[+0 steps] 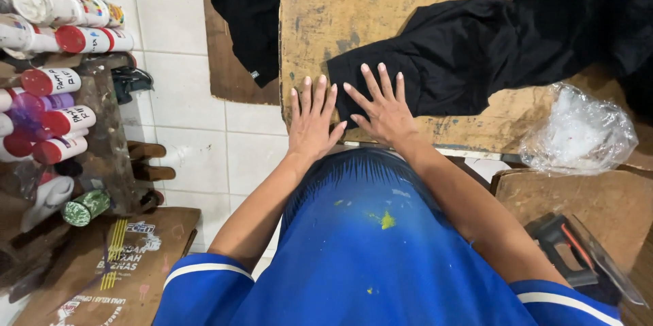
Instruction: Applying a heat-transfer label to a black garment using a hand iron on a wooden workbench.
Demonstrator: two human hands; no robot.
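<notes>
Black garment (490, 47): location? (Q)

Spread on the worn wooden board (340, 0), ahead of both hands and off to the right. Near edge closest to the body, far end bunched toward the upper right corner of the view. (A)

Long axis? (Q)

Diagonal: from the low left edge just beyond the fingers, up and away to the right. (A)

Left hand (311, 118): state and contact? (Q)

Flat, palm down, fingers spread wide, holding nothing. Resting on bare board just left of the garment's near edge; apart from the cloth, as far as can be told. (A)

Right hand (384, 108): same? (Q)

Also flat and splayed, holding nothing. Fingertips on or at the cloth's near edge, palm on bare board. Nearer of the two to the garment. (A)

Hands relative to each other? (Q)

Side by side, thumbs nearly touching, both at the board's near edge, fingers pointing away from the body. (A)

Surroundings? (Q)

Second dark cloth (248, 6) hanging past the board's left side; crumpled clear plastic bag (578, 132) well right of the hands; rack of red-capped spray cans (61, 40) at far left; black and red tool (564, 244) at lower right, kind unclear. (A)
</notes>
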